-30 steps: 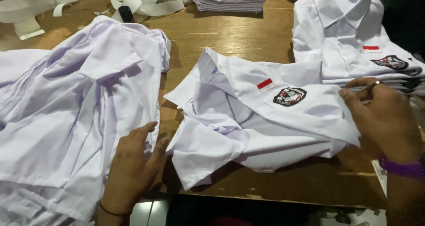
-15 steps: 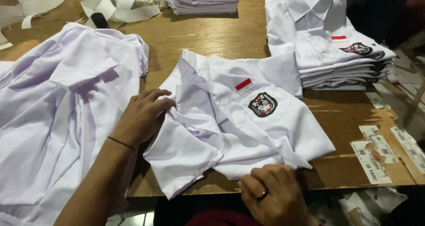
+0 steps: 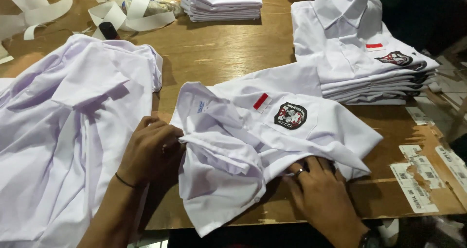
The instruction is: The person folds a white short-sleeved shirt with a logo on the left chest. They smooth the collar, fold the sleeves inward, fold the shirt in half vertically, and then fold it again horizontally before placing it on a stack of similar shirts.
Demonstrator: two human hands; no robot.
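Left hand (image 3: 152,148) is curling, knuckles up, pinching the crumpled sleeve fold of the white shirt (image 3: 272,141) lying mid-surface (image 3: 219,48). Right hand (image 3: 318,189) is lying palm down, fingers spread and tucking under the shirt's near hem, gripping nothing visible. Shirt pile (image 3: 73,131) is lying at left.

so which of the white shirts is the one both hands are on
The unfolded white shirt in the middle, between left hand and right hand.

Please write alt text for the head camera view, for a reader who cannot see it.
Two bare hands work a rumpled white shirt on a wooden table: the left hand grips its collar edge, the right hand presses its lower hem. Loose white shirts lie at left, a folded stack at upper right.
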